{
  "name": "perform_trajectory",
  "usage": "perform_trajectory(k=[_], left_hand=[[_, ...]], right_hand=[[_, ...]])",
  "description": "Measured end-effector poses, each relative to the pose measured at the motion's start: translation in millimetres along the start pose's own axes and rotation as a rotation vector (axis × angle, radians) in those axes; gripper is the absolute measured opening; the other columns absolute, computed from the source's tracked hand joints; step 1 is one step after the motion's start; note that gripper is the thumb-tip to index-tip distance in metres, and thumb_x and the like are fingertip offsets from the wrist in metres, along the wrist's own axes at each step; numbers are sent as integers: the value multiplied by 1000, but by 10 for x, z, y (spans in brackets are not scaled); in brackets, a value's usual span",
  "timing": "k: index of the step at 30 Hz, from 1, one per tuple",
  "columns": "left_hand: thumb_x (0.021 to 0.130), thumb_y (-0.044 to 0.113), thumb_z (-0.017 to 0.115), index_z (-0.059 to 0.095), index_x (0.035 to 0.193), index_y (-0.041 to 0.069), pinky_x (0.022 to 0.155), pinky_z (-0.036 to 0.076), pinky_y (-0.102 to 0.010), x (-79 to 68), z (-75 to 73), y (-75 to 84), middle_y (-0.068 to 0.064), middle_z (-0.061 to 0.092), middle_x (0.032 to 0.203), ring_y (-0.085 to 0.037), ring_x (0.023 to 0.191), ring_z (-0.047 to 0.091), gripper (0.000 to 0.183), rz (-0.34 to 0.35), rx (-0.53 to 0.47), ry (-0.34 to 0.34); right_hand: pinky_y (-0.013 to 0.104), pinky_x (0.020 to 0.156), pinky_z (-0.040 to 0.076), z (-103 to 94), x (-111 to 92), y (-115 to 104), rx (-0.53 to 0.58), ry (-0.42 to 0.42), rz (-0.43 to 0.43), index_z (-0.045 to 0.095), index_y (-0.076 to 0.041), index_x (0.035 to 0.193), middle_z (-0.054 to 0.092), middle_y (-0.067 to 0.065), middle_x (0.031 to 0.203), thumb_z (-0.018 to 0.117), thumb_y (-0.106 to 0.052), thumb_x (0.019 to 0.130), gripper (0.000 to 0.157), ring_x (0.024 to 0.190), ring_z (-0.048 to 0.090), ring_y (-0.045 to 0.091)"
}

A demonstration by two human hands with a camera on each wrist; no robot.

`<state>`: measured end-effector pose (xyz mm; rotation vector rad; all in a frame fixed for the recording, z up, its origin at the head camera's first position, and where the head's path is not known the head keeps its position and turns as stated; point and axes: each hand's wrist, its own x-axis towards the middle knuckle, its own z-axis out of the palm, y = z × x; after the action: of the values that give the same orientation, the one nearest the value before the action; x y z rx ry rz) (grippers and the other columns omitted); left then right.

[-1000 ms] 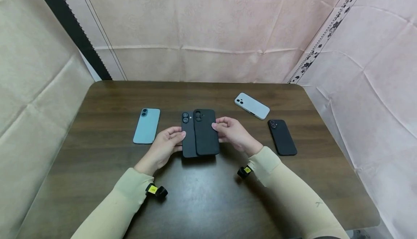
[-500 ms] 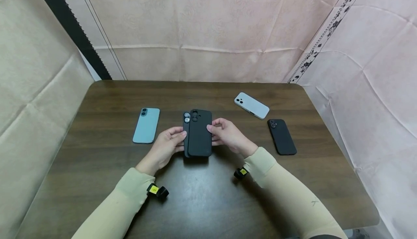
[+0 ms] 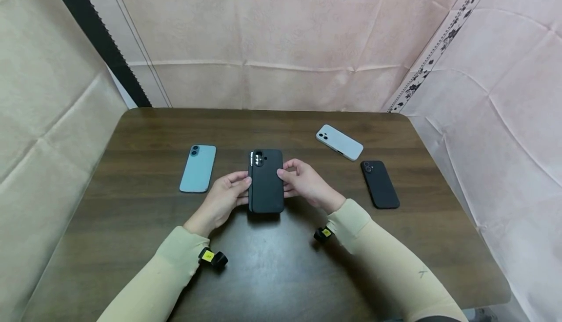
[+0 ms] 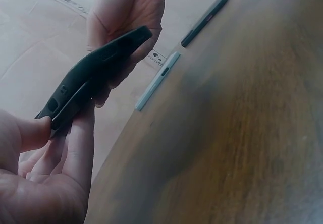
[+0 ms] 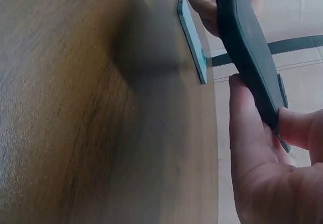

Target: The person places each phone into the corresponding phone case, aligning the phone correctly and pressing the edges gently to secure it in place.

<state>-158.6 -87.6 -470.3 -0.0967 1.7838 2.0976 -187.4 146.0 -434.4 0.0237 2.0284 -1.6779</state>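
Over the middle of the table, my left hand (image 3: 221, 196) pinches a dark smartphone (image 3: 250, 192) by its left edge. My right hand (image 3: 308, 185) grips the right edge of a black phone case (image 3: 267, 185). The case lies over the phone's back and covers nearly all of it. Only a thin strip of phone and part of its lenses show at the left, while a lens also shows through the case's camera cutout. Seen from the left wrist, the case (image 4: 75, 75) and phone are stacked at a slight angle, with a narrow gap along the side.
A light blue phone (image 3: 197, 169) lies left of my hands on the wooden table (image 3: 263, 283). To the right are a white phone (image 3: 340, 142) near the back and a black phone (image 3: 380, 184) closer in. Pale cloth (image 3: 281, 29) hangs behind the table.
My right hand has moved left with the case, sliding it across the phone's back until it covers almost the whole phone. The left hand has hardly moved.
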Motion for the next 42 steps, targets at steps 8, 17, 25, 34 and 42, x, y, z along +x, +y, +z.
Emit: perform_trajectory(k=[8,17,25,34,42], left_hand=[[100,23,55,51,136,7,82,55,-36,4,-16,1,-11,64,122,-24,103,65,40,-11,-6,-13],[96,32,62,55,132,8,81,55,-36,8,9,33,-10,65,120,-25,101,66,45,-13,53,13],[88,33,72,53,132,4,80,56,-38,27,37,54,-12,66,119,-24,101,67,56,26,90,21],[87,28,74,60,122,8,78,56,-36,29,49,45,-9,70,107,-23,97,68,43,41,132,32],[91,21,70,60,122,4,76,57,-36,23,71,39,-12,70,107,-23,94,69,37,42,152,46]], right_hand=[[41,72,57,-1,36,24,-12,-7,-8,48,-8,117,69,17,97,63,-26,96,31,78,67,30],[40,68,58,41,46,20,-54,35,-35,49,-7,115,70,16,92,64,-26,95,31,76,69,31],[40,67,58,39,45,-28,-67,49,-37,49,-5,113,71,15,90,64,-25,95,30,74,69,31],[40,66,58,59,38,-35,-82,58,-44,50,-5,113,71,14,89,64,-25,95,30,73,69,29],[40,66,58,75,24,-5,-69,62,-46,52,-5,114,70,15,89,65,-25,95,31,71,68,27]])
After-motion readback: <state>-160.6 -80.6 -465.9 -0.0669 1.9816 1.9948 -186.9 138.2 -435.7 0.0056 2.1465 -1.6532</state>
